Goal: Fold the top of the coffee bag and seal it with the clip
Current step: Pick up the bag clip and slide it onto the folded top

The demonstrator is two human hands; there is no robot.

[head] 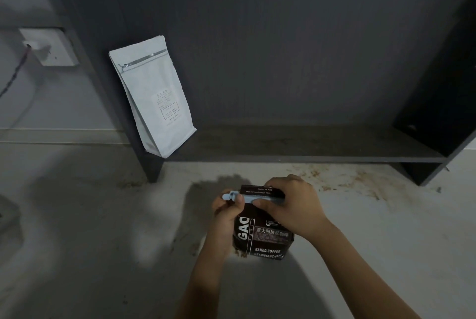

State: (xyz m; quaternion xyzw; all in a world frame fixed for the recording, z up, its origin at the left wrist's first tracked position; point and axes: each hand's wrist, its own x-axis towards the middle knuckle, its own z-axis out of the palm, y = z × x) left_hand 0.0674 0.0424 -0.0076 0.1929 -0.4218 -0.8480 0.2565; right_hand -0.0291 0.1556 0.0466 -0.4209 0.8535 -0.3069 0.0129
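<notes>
A dark brown coffee bag (262, 237) with white lettering stands on the pale floor, its top folded over. A light grey-blue clip (233, 195) lies across the fold, its rounded end sticking out to the left. My left hand (226, 211) pinches the clip's left end, thumb on top. My right hand (291, 205) presses down on the clip's right part and the folded top, hiding most of them.
A white coffee bag (152, 97) leans in the left corner of a low dark shelf (296, 156) behind. Brown coffee stains (342, 177) mark the floor near the shelf's front. A wall socket with a plugged cable (49, 46) is at the left.
</notes>
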